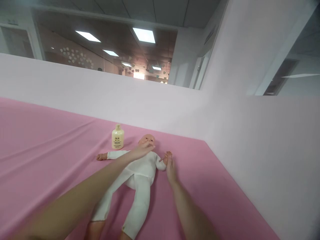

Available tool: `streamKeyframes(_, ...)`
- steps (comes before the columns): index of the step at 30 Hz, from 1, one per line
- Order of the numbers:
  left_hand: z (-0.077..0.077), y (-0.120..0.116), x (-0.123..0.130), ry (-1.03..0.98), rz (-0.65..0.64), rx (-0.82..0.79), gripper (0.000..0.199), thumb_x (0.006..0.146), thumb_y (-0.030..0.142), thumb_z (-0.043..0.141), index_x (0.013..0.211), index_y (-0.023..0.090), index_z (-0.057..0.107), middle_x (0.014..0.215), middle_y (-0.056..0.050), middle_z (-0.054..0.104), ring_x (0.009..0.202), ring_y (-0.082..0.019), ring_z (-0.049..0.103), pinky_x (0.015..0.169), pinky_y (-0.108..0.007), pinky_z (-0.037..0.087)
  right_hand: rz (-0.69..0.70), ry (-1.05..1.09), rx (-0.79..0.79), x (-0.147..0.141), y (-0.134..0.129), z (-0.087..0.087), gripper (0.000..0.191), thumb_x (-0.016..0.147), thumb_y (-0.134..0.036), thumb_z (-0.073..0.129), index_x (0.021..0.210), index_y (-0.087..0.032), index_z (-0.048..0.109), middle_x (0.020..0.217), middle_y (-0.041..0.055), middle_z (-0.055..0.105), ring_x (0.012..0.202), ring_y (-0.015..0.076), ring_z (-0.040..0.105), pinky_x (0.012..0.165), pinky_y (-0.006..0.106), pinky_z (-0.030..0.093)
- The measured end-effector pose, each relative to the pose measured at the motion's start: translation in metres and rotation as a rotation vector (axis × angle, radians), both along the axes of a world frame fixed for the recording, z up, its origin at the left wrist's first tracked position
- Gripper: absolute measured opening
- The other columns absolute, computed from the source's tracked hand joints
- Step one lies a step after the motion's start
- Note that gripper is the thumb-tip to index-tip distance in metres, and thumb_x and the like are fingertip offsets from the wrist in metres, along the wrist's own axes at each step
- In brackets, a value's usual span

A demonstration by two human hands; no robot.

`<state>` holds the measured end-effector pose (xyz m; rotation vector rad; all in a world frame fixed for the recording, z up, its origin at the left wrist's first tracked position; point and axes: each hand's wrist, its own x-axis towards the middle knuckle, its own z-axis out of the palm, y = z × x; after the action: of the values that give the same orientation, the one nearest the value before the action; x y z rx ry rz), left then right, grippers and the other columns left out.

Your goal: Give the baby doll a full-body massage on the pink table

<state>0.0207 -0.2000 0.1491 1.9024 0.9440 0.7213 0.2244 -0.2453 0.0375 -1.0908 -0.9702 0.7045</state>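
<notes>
A baby doll (140, 173) in a white bodysuit lies on its back on a pink sheet (50, 146), head away from me. My left hand (143, 149) reaches across its chest and its fingertips touch the doll's face at the chin. My right hand (170, 168) lies beside the doll and touches the doll's small hand at its outstretched arm. Whether the fingers close around that hand is unclear. A cream lotion bottle (117, 137) stands upright just left of the doll's head.
A white wall (262, 150) borders the pink sheet at the back and along the right side. Above the back wall a window looks into another room with ceiling lights.
</notes>
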Motion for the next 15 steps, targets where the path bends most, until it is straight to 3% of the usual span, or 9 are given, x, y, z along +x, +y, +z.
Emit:
streamKeyframes(3,-0.022,0.008,0.064,-0.035,-0.122,-0.001,0.07,0.08,0.062,0.067,0.133,0.018,0.055,0.129,-0.014,0.064,0.117,-0.026,0.061,0.098,-0.035,0.048,0.029,0.0,0.056,-0.004,-0.002,-0.003,0.055,0.087,-0.065,0.051,0.118,-0.022,0.065,0.126,0.0106,0.069,0.122,0.0253,0.062,0.108,0.04,0.044)
streamKeyframes(6,-0.052,0.013,0.099,-0.074,-0.177,0.012,0.069,0.082,0.061,0.066,0.132,0.015,0.055,0.134,-0.017,0.061,0.114,-0.026,0.062,0.098,-0.036,0.047,-0.01,0.055,0.108,-0.002,0.002,-0.007,0.05,0.087,-0.062,0.056,0.119,-0.024,0.058,0.123,0.0092,0.068,0.117,0.0233,0.064,0.103,0.039,0.049)
streamKeyframes(10,-0.082,0.019,0.111,-0.104,-0.268,0.024,0.062,0.092,0.067,0.044,0.112,0.013,0.066,0.111,-0.012,0.071,0.102,-0.024,0.064,0.092,-0.035,0.049,-0.077,0.122,0.076,0.007,0.014,-0.01,0.037,0.083,-0.057,0.061,0.099,-0.024,0.059,0.097,0.0029,0.069,0.094,0.0198,0.067,0.089,0.034,0.053)
streamKeyframes(15,-0.089,0.022,0.112,-0.095,-0.32,0.03,0.055,0.087,0.068,0.054,0.098,0.016,0.07,0.095,-0.005,0.074,0.093,-0.022,0.064,0.09,-0.032,0.048,-0.107,0.178,0.053,0.014,0.021,-0.014,0.038,0.083,-0.061,0.057,0.083,-0.023,0.056,0.078,-0.0013,0.064,0.078,0.0176,0.065,0.077,0.031,0.053)
